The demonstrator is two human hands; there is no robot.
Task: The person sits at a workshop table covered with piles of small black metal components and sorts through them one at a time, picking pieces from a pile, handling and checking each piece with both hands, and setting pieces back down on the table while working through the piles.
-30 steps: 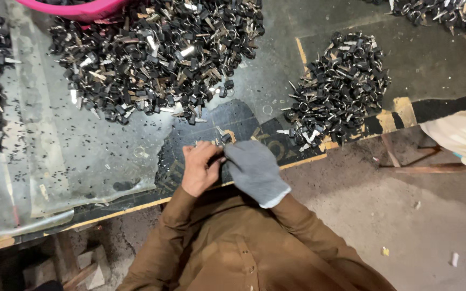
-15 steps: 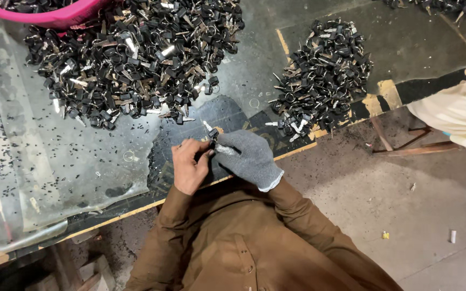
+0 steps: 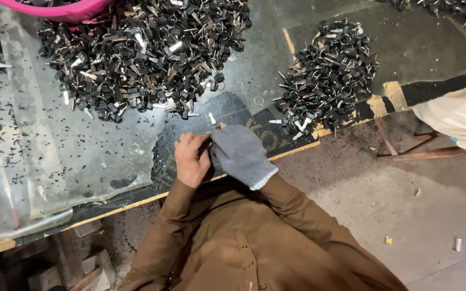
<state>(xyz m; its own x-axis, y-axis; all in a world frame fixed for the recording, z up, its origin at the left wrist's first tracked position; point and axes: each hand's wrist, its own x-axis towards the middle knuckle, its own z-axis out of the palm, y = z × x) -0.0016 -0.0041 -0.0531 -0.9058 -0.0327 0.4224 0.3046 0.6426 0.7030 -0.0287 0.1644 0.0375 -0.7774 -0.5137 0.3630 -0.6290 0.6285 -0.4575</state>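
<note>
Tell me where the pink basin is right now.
The pink basin sits at the top left of the head view, cut off by the frame edge, at the far end of the large pile of black and metal parts.

The lone head camera looks steeply down, fairly near, over the worktable (image 3: pixel 82 161), seemingly tilted slightly.

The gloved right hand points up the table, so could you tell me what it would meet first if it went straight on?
Probably the large pile of black-headed keys. The right hand pinches a small key with the left hand, pointing up and slightly left; only bare dark tabletop lies between.
</note>
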